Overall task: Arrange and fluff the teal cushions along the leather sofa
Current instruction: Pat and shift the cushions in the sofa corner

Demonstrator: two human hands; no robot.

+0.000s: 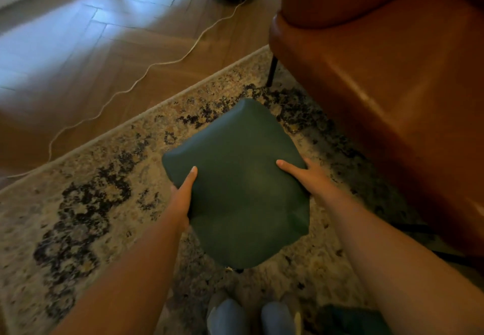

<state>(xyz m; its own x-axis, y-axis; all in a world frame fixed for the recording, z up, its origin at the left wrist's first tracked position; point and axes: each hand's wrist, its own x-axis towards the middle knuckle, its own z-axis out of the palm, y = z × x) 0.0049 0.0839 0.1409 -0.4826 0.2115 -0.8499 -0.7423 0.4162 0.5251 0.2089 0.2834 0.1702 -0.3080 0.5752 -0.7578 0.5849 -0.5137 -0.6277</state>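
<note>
**Cushion held over the rug**

I am holding the teal cushion (235,185) between both hands, above the rug (86,203) and left of the sofa (392,85). My left hand (183,195) is gripping its left edge, thumb on top. My right hand (306,174) is gripping the right edge. A cable (146,72) is trailing across the floor (78,46).

We look down from a single wide-angle camera on our head, facing forward and steeply toward the floor. Our forearms reach in from the bottom edge, close to the lens. The rug (104,203) fills the lower view, the sofa (392,85) the right side.
</note>
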